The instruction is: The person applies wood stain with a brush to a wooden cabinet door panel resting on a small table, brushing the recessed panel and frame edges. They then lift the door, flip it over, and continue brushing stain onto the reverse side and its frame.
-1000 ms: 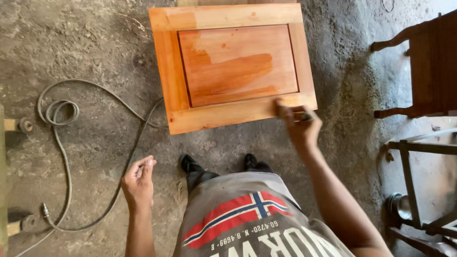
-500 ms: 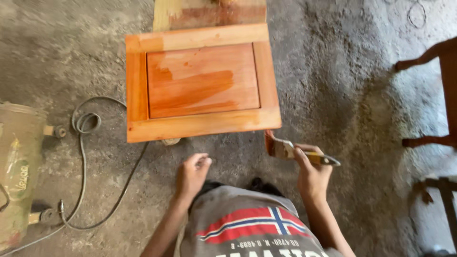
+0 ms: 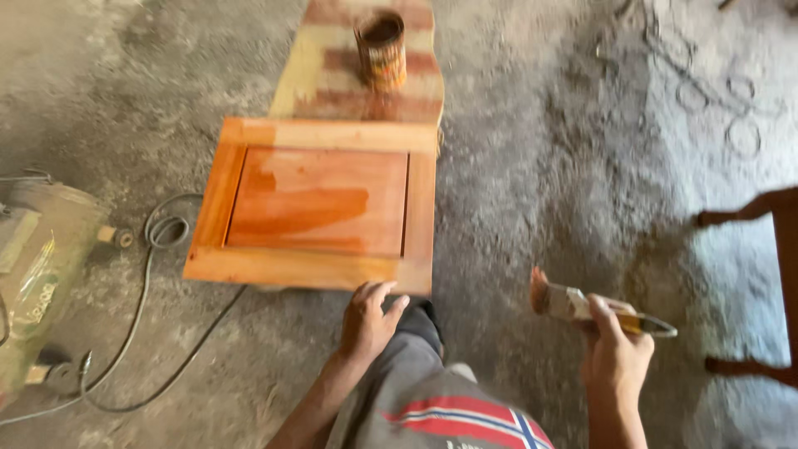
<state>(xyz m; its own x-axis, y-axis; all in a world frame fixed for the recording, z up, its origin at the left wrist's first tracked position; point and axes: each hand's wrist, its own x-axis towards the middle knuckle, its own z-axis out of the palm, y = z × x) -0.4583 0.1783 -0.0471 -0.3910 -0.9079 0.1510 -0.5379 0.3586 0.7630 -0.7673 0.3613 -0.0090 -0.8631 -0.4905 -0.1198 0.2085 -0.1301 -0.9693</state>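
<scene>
Over on the left sat some greenish machine [image 3: 37, 274], kinda blurry, with a grey cable [image 3: 158, 274] curling across the concrete floor [image 3: 540, 166] toward the middle. The wooden door panel [image 3: 320, 204] lay flat on the floor, stained orange-brown and glossy, with darker wet streaks across its sunken middle and a paler top rail. The person's left hand [image 3: 368, 320] was resting at the panel's near edge, fingers loosely bent, not gripping anything. Behind the panel was a stained board [image 3: 332, 75] with a rusty tin can [image 3: 381, 50] standing on it, label too smeared to make out. The right hand [image 3: 615, 357] was off to the side, closed around a paintbrush [image 3: 582, 306], bristles pointing left, well clear of the panel. Dark chair legs [image 3: 761, 249] poked in at far right.
</scene>
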